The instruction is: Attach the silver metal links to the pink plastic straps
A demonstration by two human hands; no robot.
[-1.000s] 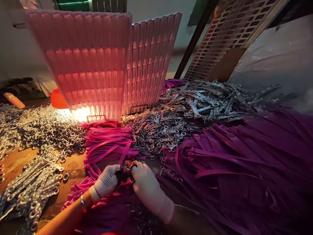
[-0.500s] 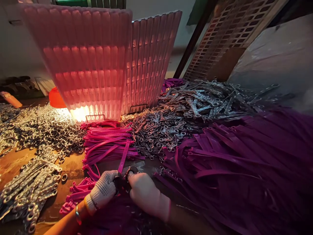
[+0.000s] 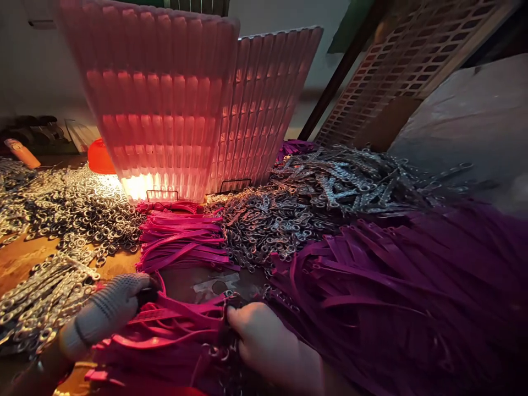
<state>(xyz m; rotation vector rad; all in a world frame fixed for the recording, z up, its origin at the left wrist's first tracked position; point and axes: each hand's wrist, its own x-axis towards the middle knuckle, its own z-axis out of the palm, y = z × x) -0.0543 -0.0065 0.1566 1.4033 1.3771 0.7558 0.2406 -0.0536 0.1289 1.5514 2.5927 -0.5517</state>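
My left hand (image 3: 105,311), in a knitted white glove, is closed on the end of a pink plastic strap (image 3: 177,314) that runs across to my right hand (image 3: 268,344). That hand, in a smooth pale glove, pinches the strap's other end near a small dark metal piece (image 3: 231,301). Both hands hover low over a loose heap of pink straps (image 3: 157,341) at the near edge. Another stack of pink straps (image 3: 181,239) lies just beyond them.
A big mound of purple straps (image 3: 391,291) fills the right side. Piles of silvery metal rings and links (image 3: 284,214) spread across the middle, with more metal rings (image 3: 70,206) at the left. Ribbed translucent trays (image 3: 181,99) stand lit at the back, beside an orange container (image 3: 99,159).
My hands were together working on a small piece; now the left has moved out to the left, stretching a pink strap between them. The view has shifted slightly down.
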